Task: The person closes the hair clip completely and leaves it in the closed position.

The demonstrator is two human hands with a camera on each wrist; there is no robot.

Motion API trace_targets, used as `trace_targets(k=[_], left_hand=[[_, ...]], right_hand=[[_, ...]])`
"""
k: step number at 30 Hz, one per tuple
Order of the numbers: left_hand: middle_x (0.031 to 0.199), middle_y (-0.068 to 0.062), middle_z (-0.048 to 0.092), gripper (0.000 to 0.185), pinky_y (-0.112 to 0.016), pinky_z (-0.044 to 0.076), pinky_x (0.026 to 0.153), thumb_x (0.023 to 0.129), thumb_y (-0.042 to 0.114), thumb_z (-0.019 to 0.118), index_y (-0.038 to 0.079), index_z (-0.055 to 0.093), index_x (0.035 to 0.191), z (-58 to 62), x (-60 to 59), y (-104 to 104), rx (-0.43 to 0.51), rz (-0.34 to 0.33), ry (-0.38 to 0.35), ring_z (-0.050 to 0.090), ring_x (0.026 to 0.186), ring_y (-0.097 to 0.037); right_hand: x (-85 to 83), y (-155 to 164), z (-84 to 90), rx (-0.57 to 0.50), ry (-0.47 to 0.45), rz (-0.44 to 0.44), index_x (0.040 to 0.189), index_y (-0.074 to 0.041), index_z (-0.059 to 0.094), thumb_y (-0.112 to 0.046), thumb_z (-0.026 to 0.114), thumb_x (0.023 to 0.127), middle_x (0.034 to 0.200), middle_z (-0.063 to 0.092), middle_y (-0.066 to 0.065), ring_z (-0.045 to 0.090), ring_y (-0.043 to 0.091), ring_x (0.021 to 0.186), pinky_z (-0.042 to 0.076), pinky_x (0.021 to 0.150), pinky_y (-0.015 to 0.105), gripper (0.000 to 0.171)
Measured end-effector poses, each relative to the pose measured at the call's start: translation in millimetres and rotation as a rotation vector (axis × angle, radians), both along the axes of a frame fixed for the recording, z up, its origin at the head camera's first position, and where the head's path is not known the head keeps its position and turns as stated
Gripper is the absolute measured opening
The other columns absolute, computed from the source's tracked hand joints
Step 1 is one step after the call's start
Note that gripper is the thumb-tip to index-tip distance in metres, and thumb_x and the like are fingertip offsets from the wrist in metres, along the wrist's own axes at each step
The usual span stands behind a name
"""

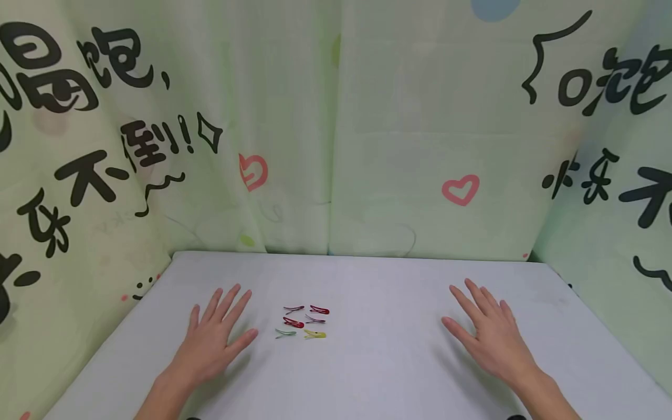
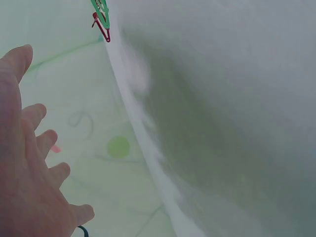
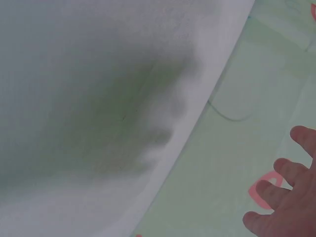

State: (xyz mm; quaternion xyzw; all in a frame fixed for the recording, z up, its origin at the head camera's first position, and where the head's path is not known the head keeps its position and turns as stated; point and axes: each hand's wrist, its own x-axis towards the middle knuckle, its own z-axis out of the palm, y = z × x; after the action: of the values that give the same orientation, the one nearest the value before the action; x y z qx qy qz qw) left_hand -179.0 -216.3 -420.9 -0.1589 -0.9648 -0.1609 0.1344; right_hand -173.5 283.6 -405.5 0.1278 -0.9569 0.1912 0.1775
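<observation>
Several small hair clips lie in a loose cluster on the white table. At the back are a dark red clip [image 1: 293,308] and a red clip [image 1: 319,310]. Nearer lie another red clip [image 1: 293,322] and a mauve clip [image 1: 315,320], then a pale green clip [image 1: 286,333] and a yellow clip [image 1: 315,335]. My left hand [image 1: 210,344] is to the left of them, fingers spread, touching none. Far to their right, my right hand [image 1: 490,341] also has its fingers spread and holds nothing. The left wrist view catches a green clip [image 2: 101,12] at its top edge.
The white table [image 1: 388,350] stretches under both hands, with their shadows on it. Pale green curtains [image 1: 388,146] with dark lettering and pink hearts hang behind it and along both sides.
</observation>
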Motion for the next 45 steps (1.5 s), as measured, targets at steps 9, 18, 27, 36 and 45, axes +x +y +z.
trace_targets(k=[9, 18, 27, 36, 45], left_hand=[[0.159, -0.005, 0.038, 0.069, -0.076, 0.017, 0.105, 0.096, 0.048, 0.064, 0.018, 0.043, 0.154, 1.1, -4.6, 10.2, 0.046, -0.051, 0.029, 0.025, 0.147, -0.040], [0.151, -0.002, 0.048, 0.062, -0.070, 0.036, 0.095, 0.095, 0.045, 0.068, 0.020, 0.051, 0.149, -2.3, -10.4, 12.4, 0.055, -0.095, 0.044, 0.040, 0.138, -0.035], [0.141, -0.001, 0.058, 0.052, -0.060, 0.044, 0.082, 0.093, 0.034, 0.074, 0.016, 0.060, 0.140, -5.2, -16.7, 12.8, 0.127, -0.143, 0.043, 0.051, 0.126, -0.030], [0.133, 0.001, 0.064, 0.045, -0.058, 0.042, 0.089, 0.092, 0.028, 0.075, 0.015, 0.065, 0.133, -12.2, -21.2, 12.0, 0.272, -0.203, 0.014, 0.053, 0.123, -0.027], [0.127, 0.007, 0.065, 0.039, -0.055, 0.041, 0.098, 0.089, 0.018, 0.079, 0.014, 0.069, 0.126, -26.6, -27.0, 12.4, 0.382, -0.239, -0.021, 0.054, 0.122, -0.025]], right_hand=[[-4.2, -5.6, -1.0, -0.071, 0.062, 0.051, 0.146, -0.006, 0.052, -0.036, 0.072, 0.094, 0.153, 0.040, 0.023, 0.038, 0.050, 0.135, 0.029, 0.104, 0.066, 0.063], [-2.7, -14.1, -0.9, -0.132, 0.048, 0.050, 0.144, -0.009, 0.056, -0.035, 0.072, 0.095, 0.152, 0.044, 0.018, 0.041, 0.045, 0.134, 0.036, 0.100, 0.064, 0.058], [-3.8, -22.6, -5.5, -0.180, 0.069, 0.036, 0.139, -0.011, 0.060, -0.033, 0.072, 0.095, 0.147, 0.050, 0.012, 0.045, 0.039, 0.132, 0.041, 0.096, 0.061, 0.051], [-6.8, -29.3, -8.1, -0.216, 0.062, 0.045, 0.139, -0.013, 0.060, -0.034, 0.073, 0.094, 0.146, 0.052, 0.010, 0.047, 0.037, 0.132, 0.041, 0.097, 0.060, 0.051], [-8.5, -33.5, -10.1, -0.256, 0.051, 0.054, 0.139, -0.013, 0.061, -0.033, 0.073, 0.094, 0.144, 0.054, 0.010, 0.048, 0.037, 0.132, 0.040, 0.099, 0.060, 0.050]])
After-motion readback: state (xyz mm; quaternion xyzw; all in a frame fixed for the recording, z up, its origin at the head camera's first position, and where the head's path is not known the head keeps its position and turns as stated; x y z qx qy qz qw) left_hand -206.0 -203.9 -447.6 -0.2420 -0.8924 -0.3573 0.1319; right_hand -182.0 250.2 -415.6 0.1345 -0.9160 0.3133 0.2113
